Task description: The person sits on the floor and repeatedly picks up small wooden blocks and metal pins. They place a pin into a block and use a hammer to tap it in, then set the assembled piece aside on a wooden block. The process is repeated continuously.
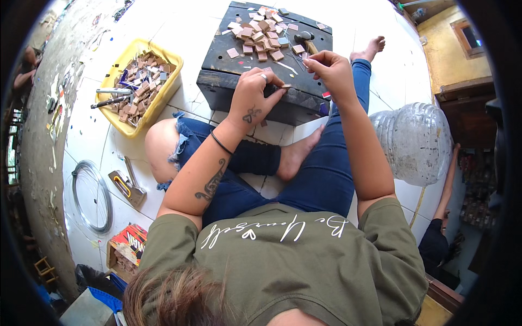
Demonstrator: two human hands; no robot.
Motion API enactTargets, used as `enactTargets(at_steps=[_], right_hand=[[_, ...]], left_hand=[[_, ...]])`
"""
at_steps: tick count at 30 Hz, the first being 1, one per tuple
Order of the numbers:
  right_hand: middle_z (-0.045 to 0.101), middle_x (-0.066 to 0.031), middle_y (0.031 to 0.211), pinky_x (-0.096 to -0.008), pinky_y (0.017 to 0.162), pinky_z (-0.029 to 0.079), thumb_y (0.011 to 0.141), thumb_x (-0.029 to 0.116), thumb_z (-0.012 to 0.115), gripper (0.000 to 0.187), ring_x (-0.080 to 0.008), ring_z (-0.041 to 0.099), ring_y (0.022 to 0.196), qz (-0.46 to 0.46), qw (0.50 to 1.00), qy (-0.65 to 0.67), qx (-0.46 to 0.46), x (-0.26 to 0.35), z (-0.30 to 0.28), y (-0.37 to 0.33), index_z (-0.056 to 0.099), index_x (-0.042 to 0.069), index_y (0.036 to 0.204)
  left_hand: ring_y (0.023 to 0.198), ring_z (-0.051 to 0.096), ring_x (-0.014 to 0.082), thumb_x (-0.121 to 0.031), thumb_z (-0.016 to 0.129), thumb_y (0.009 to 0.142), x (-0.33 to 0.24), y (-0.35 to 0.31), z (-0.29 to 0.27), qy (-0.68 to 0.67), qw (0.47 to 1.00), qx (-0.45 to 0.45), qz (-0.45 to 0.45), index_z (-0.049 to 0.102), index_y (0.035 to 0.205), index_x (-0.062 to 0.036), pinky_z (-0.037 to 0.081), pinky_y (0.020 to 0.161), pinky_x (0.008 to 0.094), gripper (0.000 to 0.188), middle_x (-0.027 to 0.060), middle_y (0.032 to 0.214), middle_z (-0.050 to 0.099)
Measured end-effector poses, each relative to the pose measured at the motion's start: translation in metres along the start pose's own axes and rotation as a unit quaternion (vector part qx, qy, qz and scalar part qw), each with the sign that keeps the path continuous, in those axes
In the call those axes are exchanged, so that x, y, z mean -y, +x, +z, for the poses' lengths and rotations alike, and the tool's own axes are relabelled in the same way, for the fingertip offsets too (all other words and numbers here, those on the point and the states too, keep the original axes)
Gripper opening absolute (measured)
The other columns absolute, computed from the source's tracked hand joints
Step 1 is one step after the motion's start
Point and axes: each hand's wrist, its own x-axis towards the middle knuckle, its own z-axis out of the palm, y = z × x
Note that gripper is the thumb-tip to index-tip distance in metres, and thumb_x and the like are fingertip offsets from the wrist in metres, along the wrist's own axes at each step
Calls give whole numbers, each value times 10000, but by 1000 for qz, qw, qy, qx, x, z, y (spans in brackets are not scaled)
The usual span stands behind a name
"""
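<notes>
Floor (163, 32) — yellow tub (162, 101) of blocks (143, 91)

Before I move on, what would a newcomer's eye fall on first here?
Probably the heap of small pinkish-brown blocks on the dark box ahead, with the left hand pinching a small piece at its near edge and the right hand just beyond. Next, perhaps, the yellow tub full of similar blocks at left and the big clear plastic container at right, both on pale tiles.
</notes>
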Motion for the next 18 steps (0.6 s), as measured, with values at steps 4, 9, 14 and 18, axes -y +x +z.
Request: enactTargets(at_steps=[4, 9, 14, 18], right_hand=[[698, -52, 850, -222, 644, 504, 867, 123, 726, 198, -94, 642, 745, -43, 990, 130, 22, 6, 15, -22, 674, 12, 1021], [686, -29, 809, -214, 638, 526, 844, 120, 750, 143, -75, 644, 723, -50, 997, 51, 16, 8, 23, -30, 698, 12, 920], [700, -19, 853, -211, 692, 529, 875, 71, 732, 102, -58, 649, 807, -114, 993, 34, 2, 4, 32, -34, 673, 19, 941], [722, -60, 820, -238, 722, 550, 851, 83, 746, 118, -97, 685, 763, -168, 986, 0, -19, 5, 34, -36, 701, -4, 916]], left_hand=[[821, 623, 245, -110, 788, 762, 1, -1, -1, -5, 1000, 5, 2, 726, 878, -44, 484, 738, 338, 147, 101, 844, 663], [818, 630, 264, -116, 778, 763, 2, 1, -1, -12, 1000, 10, -6, 714, 858, -39, 488, 767, 354, 138, 108, 819, 663], [823, 620, 291, -150, 768, 759, 3, 1, 1, -24, 1000, -5, 3, 693, 814, -52, 476, 805, 398, 136, 98, 792, 665], [828, 617, 288, -152, 767, 757, 3, 1, 2, -19, 1000, -14, 9, 689, 812, -51, 472, 807, 400, 138, 91, 787, 664]])
